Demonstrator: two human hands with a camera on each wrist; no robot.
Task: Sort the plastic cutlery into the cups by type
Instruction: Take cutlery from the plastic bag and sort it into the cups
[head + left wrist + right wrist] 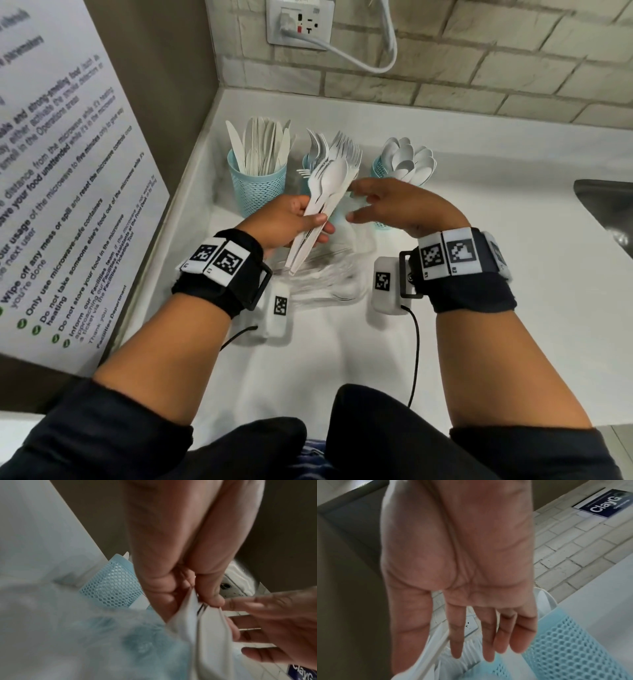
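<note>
The bundle of white plastic cutlery (320, 202) is in my left hand (284, 222), fingers (317, 218) and thumb wrapped around the handles, forks and a spoon bowl fanned out at the top, held above the desk (479, 274) in front of the middle cup. My right hand (394, 205) is just beside the bundle, fingers (363, 215) spread and loose, gripping nothing; I cannot tell if a fingertip touches the plastic.

Three pale blue mesh cups stand in a row toward the desk's back left corner: the knife cup (257, 185) on the left, the fork cup (308, 171) in the middle, mostly hidden behind my bundle, and the spoon cup (382, 168) on the right. A blurred heap of loose cutlery (329, 281) lies on the desk between my wrists.

The head view alone shows the whole row and what each cup holds. The left wrist view shows up close my left fingers (211, 595) clamped on the white handles (205, 628), with one mesh cup (113, 588) behind. The right wrist view shows my right palm (457, 561) flat, fingers straight, over fork tines (469, 654) and a mesh cup (565, 649).

A printed notice (68, 171) hangs on the left wall, a socket (299, 22) on the brick wall, and a sink (606, 212) sits at the desk's right edge.
</note>
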